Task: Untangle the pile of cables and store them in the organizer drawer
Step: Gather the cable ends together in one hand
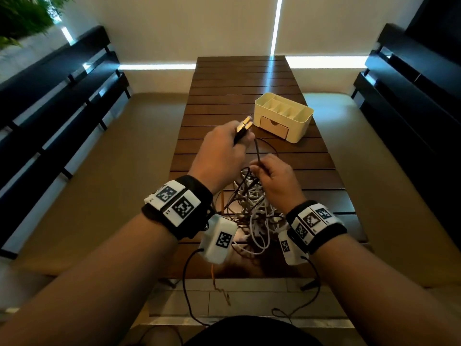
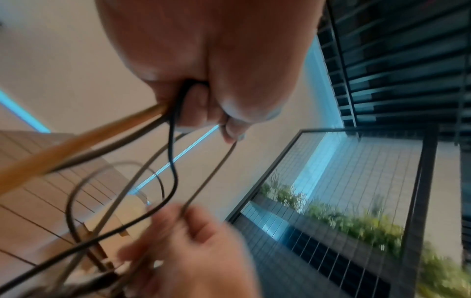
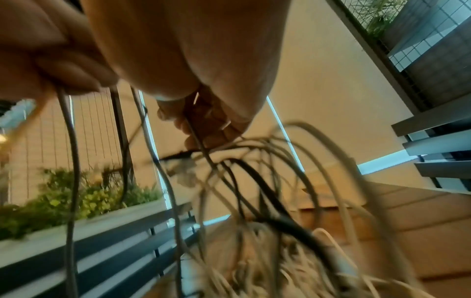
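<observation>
Careful: your left hand (image 1: 220,152) grips two plugs (image 1: 245,126) above the pile (image 1: 252,208), your right hand (image 1: 275,179) pinches a dark cable (image 1: 257,151). Pulling hard could tighten knots or drag the pile off the table (image 1: 237,83), away from the organizer (image 1: 283,116).

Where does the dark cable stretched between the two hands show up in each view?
Head: dark cable at centre, running from the left hand down to the right hand.
Left wrist: thin line at centre, from the fingers above to the right hand below.
Right wrist: centre, leaving the fingers; blurred.
Shared landmark: the slatted table.
</observation>
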Motion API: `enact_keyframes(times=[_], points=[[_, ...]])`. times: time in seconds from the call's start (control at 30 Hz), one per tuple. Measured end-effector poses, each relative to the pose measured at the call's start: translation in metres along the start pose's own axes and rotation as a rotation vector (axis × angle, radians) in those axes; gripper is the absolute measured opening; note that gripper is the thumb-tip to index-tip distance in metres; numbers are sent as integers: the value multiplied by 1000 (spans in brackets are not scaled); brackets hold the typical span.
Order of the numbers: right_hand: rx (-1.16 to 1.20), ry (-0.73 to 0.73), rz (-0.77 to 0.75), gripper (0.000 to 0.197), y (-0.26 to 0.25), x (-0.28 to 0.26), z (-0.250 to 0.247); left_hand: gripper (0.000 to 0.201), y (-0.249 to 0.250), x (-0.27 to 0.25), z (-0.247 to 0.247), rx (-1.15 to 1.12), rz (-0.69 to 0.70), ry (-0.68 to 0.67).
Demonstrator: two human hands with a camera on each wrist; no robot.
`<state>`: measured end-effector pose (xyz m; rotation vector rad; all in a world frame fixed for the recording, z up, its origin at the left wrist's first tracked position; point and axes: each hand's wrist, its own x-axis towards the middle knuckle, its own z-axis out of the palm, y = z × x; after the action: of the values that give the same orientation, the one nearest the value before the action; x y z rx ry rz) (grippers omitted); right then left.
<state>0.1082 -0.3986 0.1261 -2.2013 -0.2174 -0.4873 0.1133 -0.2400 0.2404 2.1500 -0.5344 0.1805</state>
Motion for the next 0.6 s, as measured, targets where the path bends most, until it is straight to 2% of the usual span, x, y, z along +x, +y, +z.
enact_keyframes(times=[0.1,0.23,0.27,0.33,0.43,0.6], points=[[-24,30,17,16,10,-2,1,28,-4,-2,-5,-34,-24,42],[37,210,-52,16,-2,13,-15,28,-31,-6,-14,186,-236,-188],[47,245,-66,16,-5,18,-18,28,-37,-7,-16,201,-265,-203],[31,250,-100,16,-9,26,-21,24,-37,-8,-20,142,-237,-161],[-6,178,-112,16,-9,32,-15,17,-21,-7,-18,66,-135,-104],[9,122,-184,22,-22,32,-6,20,-17,-1,-3,175,-112,-199]])
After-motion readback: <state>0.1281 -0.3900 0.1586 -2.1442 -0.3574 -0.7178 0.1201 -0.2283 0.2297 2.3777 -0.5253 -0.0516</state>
